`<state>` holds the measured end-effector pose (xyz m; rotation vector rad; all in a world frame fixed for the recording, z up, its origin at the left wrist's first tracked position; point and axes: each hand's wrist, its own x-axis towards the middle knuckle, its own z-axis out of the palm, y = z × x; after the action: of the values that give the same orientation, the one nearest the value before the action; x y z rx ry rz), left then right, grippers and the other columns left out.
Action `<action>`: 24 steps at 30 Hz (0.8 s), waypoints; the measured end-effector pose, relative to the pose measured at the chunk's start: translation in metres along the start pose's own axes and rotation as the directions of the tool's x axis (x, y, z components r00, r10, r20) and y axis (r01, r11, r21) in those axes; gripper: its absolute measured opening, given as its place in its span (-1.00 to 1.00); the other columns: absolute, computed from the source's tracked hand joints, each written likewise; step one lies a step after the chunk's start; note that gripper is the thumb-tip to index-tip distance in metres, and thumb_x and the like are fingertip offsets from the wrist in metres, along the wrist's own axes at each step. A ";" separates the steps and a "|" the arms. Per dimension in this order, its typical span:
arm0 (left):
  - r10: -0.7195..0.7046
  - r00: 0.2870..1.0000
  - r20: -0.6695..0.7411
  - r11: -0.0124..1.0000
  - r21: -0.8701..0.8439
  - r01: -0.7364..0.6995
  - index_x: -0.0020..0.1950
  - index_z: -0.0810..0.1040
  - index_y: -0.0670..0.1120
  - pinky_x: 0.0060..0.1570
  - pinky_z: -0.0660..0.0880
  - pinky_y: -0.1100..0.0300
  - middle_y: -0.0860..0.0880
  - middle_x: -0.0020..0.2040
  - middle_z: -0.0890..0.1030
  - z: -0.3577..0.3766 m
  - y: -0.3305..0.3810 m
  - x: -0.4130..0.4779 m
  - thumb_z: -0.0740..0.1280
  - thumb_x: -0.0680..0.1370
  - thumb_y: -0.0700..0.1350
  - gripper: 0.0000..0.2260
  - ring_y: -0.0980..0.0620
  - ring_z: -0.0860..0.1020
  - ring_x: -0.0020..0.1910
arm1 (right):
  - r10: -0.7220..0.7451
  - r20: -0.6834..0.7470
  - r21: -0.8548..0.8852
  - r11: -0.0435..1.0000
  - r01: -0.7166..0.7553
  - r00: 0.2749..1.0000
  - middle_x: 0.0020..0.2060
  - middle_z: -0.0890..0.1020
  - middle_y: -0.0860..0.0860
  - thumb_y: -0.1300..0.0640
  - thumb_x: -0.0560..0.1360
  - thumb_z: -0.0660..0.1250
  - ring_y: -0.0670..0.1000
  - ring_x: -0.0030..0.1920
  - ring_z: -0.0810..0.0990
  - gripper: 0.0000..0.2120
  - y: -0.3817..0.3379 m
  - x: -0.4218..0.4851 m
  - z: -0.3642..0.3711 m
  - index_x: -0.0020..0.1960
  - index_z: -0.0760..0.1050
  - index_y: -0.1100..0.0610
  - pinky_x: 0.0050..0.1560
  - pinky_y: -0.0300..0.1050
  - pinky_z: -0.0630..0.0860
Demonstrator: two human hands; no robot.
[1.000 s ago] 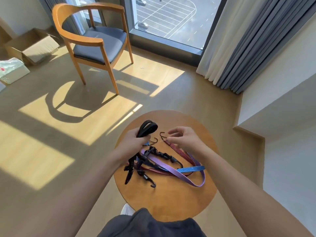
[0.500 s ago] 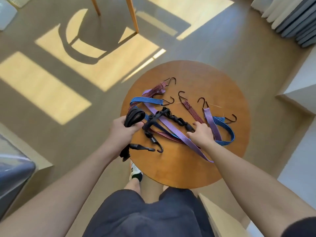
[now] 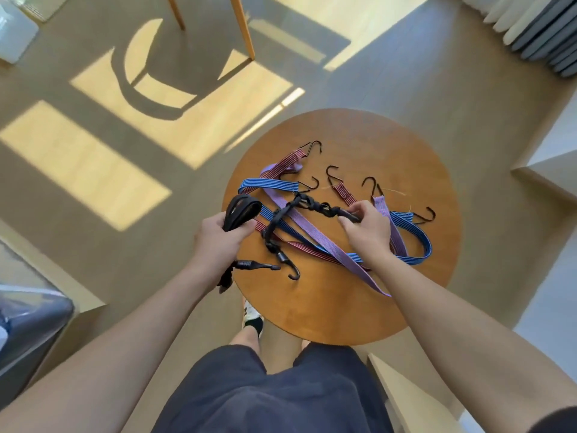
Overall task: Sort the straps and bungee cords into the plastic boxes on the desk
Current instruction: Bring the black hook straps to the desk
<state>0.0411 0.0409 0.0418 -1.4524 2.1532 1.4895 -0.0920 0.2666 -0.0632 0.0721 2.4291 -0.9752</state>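
A tangle of flat bungee cords lies on the round wooden table (image 3: pixel 343 307): a blue one (image 3: pixel 418 242), a purple one (image 3: pixel 315 229) and a red one (image 3: pixel 292 157), all with black hooks. My left hand (image 3: pixel 218 235) grips a folded black strap (image 3: pixel 242 210) at the table's left edge; its hooked end (image 3: pixel 256 265) hangs below my fist. My right hand (image 3: pixel 368 229) pinches the end of a knotted black cord (image 3: pixel 315 207) that runs across the pile to a hook (image 3: pixel 290 267). No plastic boxes are in view.
Wooden chair legs (image 3: pixel 243 29) stand on the sunlit floor beyond the table. Curtains (image 3: pixel 537 29) hang at the top right. A pale ledge (image 3: pixel 406 395) sits near my right leg, and a grey rounded object (image 3: pixel 28 332) at the lower left.
The camera has tilted down onto the table. My right hand has moved up from the purple cord and taken hold of the knotted black cord. My left hand keeps its hold on the folded strap.
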 end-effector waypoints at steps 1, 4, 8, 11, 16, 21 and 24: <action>0.014 1.000 0.006 1.000 -0.014 -0.014 -0.12 0.65 -0.09 -0.17 0.42 0.07 -0.04 -0.28 0.51 0.000 0.008 0.000 0.50 0.54 0.01 -0.82 -0.07 0.46 -0.25 | -0.045 -0.023 0.053 0.998 0.046 0.999 -0.18 0.66 -0.08 0.06 0.46 0.49 0.01 -0.09 0.64 -0.85 -0.012 -0.005 -0.009 -0.03 0.55 0.00 0.01 -0.01 0.57; 0.077 0.995 0.055 0.996 -0.046 -0.075 -0.11 0.67 -0.13 -0.19 0.39 0.06 -0.10 -0.30 0.51 -0.002 0.037 -0.002 0.51 0.53 0.03 -0.77 -0.09 0.45 -0.26 | -0.180 -0.084 0.189 0.963 0.193 0.980 -0.20 0.69 -0.15 0.09 0.42 0.55 -0.13 -0.12 0.68 -0.85 -0.054 -0.020 -0.039 -0.06 0.62 -0.02 0.06 -0.10 0.60; 0.198 0.965 0.172 0.977 -0.116 -0.179 -0.07 0.72 -0.01 -0.27 0.49 0.12 0.06 -0.41 0.59 -0.011 0.081 -0.007 0.52 0.53 0.00 -0.90 -0.04 0.54 -0.33 | -0.300 -0.094 0.306 0.899 0.314 0.949 -0.19 0.73 -0.09 0.15 0.38 0.58 -0.11 -0.13 0.71 -0.85 -0.113 -0.045 -0.082 -0.07 0.67 0.06 -0.03 -0.15 0.65; 0.288 0.898 0.333 0.945 -0.249 -0.211 0.16 0.69 -0.09 -0.44 0.39 0.29 -0.06 -0.24 0.63 -0.024 0.113 -0.020 0.54 0.45 0.05 -0.65 0.16 0.39 -0.55 | -0.342 -0.118 0.412 0.837 0.359 0.932 -0.22 0.73 -0.02 0.17 0.37 0.59 0.00 -0.14 0.71 -0.86 -0.155 -0.074 -0.111 -0.11 0.69 0.10 -0.07 -0.09 0.65; 0.466 0.678 0.569 0.874 -0.413 -0.255 0.26 0.64 -0.19 -0.40 0.37 0.24 -0.21 -0.45 0.45 -0.043 0.154 -0.042 0.40 0.50 -0.02 -0.60 0.09 0.31 -0.58 | -0.381 -0.208 0.555 0.712 0.430 0.901 -0.19 0.71 0.17 0.24 0.43 0.54 0.21 -0.14 0.69 -0.87 -0.206 -0.132 -0.158 -0.05 0.66 0.23 -0.08 0.05 0.63; 0.596 0.462 0.656 0.802 -0.466 -0.373 0.33 0.51 -0.36 -0.38 0.36 0.24 -0.54 0.08 0.55 -0.054 0.187 -0.070 0.48 0.46 0.04 -0.40 0.09 0.29 -0.54 | -0.379 -0.353 0.642 0.568 0.516 0.855 -0.16 0.72 0.09 0.26 0.47 0.47 0.15 -0.09 0.68 -0.93 -0.234 -0.188 -0.198 -0.05 0.64 0.18 0.00 0.03 0.62; 0.644 0.343 0.684 0.736 -0.433 -0.521 0.22 0.67 -0.13 -0.37 0.34 0.26 -0.20 -0.08 0.66 -0.057 0.202 -0.087 0.47 0.47 -0.06 -0.65 0.11 0.32 -0.48 | -0.334 -0.456 0.638 0.523 0.565 0.825 -0.11 0.71 0.15 0.23 0.48 0.46 0.15 -0.08 0.69 -0.91 -0.239 -0.216 -0.217 -0.02 0.63 0.18 0.06 0.06 0.62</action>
<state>-0.0467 0.0583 0.2503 0.2224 1.9614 1.9810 -0.0572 0.2629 0.3237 -0.1705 2.1032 -2.3468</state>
